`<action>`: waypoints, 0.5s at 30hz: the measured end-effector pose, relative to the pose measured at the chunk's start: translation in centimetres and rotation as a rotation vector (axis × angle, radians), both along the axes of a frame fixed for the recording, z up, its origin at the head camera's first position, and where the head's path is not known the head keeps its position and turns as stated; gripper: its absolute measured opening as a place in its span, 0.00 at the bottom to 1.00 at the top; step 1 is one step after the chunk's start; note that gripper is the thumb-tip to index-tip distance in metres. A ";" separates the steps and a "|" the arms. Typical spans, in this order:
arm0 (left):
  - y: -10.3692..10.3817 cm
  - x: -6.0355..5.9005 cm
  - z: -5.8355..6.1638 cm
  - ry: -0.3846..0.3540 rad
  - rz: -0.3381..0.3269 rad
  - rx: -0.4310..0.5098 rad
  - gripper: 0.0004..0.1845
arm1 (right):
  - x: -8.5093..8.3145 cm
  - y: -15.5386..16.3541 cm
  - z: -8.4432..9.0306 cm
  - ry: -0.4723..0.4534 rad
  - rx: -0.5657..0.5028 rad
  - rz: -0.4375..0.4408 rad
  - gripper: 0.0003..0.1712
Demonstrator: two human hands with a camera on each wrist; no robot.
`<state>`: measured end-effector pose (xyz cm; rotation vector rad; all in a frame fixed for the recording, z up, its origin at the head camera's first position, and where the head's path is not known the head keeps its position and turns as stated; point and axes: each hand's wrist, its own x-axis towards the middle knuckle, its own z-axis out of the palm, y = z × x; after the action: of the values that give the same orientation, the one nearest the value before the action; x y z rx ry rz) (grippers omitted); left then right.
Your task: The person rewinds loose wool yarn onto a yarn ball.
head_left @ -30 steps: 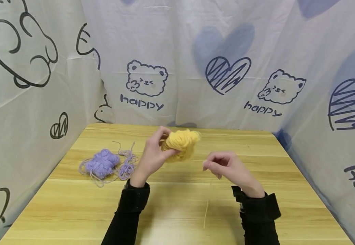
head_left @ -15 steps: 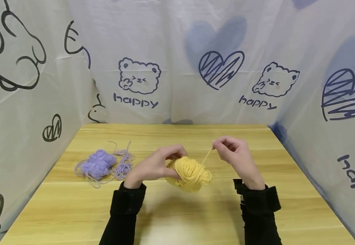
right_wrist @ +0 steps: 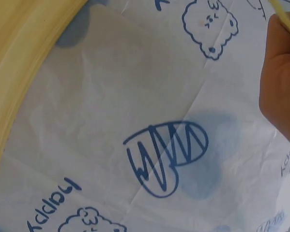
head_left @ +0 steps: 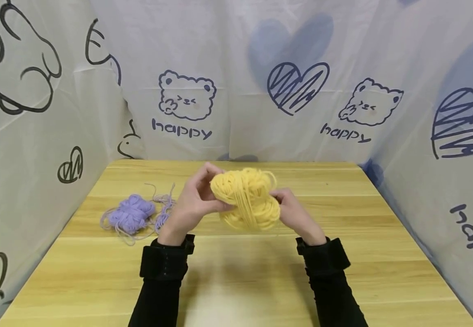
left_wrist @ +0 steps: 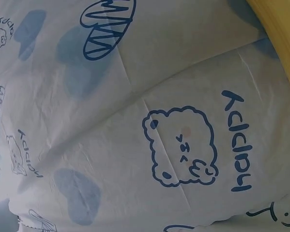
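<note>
A ball of yellow yarn [head_left: 246,200] is held up over the middle of the table. My left hand [head_left: 193,200] grips its left end between thumb and fingers. Close against its right side is my right hand [head_left: 295,213], its fingertips partly hidden behind the ball. In the right wrist view, a yellow yarn strand [right_wrist: 280,12] runs over the curled fingers of my right hand [right_wrist: 282,79]. The left wrist view catches only a sliver of a hand at its left edge.
A ball of purple yarn [head_left: 132,213] lies on the wooden table [head_left: 363,272] at the left, with a loose purple tangle [head_left: 164,211] beside it. A printed white cloth [head_left: 244,113] encloses the table's back and sides.
The left hand has turned and tilted the yellow yarn ball, ending slightly higher than half a second ago. The right hand, holding the strand, has come down and left to the ball's side.
</note>
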<state>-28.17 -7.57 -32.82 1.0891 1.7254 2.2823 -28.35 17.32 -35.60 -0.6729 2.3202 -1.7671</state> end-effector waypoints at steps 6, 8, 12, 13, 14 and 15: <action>0.3 -0.4 0.2 -0.063 0.278 0.039 0.24 | 0.6 -0.9 0.4 0.011 0.160 0.119 0.12; 0.5 -0.7 0.0 -0.038 0.389 0.003 0.24 | 1.0 -0.9 0.9 0.028 0.204 0.160 0.12; 0.6 -1.1 -0.4 0.057 0.515 -0.174 0.25 | 2.0 -0.5 1.9 0.059 0.213 0.194 0.11; 0.6 -1.2 -0.5 0.091 0.517 -0.233 0.25 | 2.2 -0.3 2.2 0.073 0.195 0.194 0.10; 0.6 -1.2 -0.6 0.120 0.501 -0.288 0.25 | 2.5 0.0 2.5 0.081 0.179 0.182 0.10; 0.7 -1.2 -0.6 0.151 0.476 -0.340 0.25 | 2.6 0.2 2.7 0.096 0.160 0.165 0.09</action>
<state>-29.36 -6.88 -33.46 0.8721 2.5483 2.0408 -25.71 17.51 -32.88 -0.9099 2.3585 -1.4920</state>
